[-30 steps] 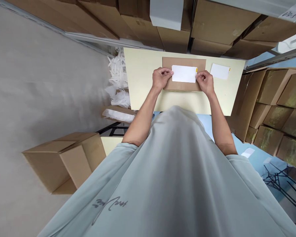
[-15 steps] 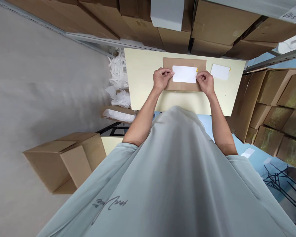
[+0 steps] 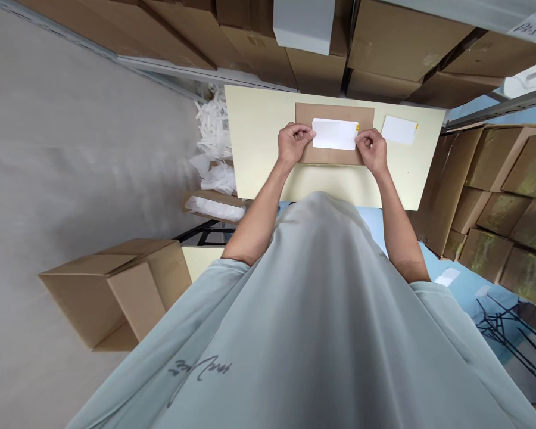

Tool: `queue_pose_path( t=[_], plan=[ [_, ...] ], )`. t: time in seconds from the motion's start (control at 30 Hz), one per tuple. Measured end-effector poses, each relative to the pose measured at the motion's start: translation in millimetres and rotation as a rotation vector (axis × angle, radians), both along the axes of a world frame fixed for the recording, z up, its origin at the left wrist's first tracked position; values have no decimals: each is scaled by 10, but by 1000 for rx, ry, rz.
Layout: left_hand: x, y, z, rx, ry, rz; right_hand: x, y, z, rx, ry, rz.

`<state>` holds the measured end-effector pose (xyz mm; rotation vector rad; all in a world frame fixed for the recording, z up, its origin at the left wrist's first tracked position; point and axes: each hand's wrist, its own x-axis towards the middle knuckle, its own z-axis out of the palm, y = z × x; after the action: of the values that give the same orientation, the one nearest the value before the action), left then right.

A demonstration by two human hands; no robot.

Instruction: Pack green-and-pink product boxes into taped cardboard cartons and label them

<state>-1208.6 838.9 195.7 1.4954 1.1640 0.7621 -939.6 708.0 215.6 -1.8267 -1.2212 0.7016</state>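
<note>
Sitting open on the grey floor at far left: plain brown corrugated carton (image 3: 111, 292), flaps up, unprinted. Lying in a loose heap beside the table's left edge: crinkled white plastic wrappers (image 3: 213, 137), individual pieces hard to separate. Showing across the pale grey shirt (image 3: 295, 333) near the bottom: dark handwritten-style scrawl, inverted in this view, not legible.

Resting on the pale yellow matte table (image 3: 259, 119): flat brown cardboard sheet (image 3: 335, 110), rectangular, near edge hidden behind both hands. Lying on that sheet, central: white card (image 3: 335, 134), smooth, rectangular, carrying a small yellow tab at its right corner; no print readable.

Pinching the card's left short edge: left hand (image 3: 291, 143), thumb and forefinger closed on it, remaining fingers curled. Pinching the right short edge beside the yellow tab: right hand (image 3: 372, 149), fingertips closed on the card likewise. Possibly lifting the card slightly off the cardboard — too small to confirm.

Lying apart on the bare table to the right: second white card (image 3: 399, 129), same shape, yellow tab at its right corner.

Stacking along the top and right: brown boxes (image 3: 397, 42) on metal shelving, several cut off by the frame. Showing at top right: white label (image 3: 524, 27) with handwritten marks, blurred, unreadable. Lying at lower right: tangle of black wire pieces (image 3: 509, 333), partly cropped.
</note>
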Motion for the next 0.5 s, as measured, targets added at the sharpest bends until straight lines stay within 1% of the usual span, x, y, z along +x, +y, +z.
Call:
queue_pose_path(
  t=[0.13,0.3,0.5],
  plan=[
    [-7,-2,-8,9,0,-2,-3,-9,-5,15,-15,-5],
    [-3,-2,-57,12,1,-1,-4,-10,-19,26,-17,-8],
    [0,-1,-68,9,-25,2,6,2,-17,-14,0,-15]
  ],
)
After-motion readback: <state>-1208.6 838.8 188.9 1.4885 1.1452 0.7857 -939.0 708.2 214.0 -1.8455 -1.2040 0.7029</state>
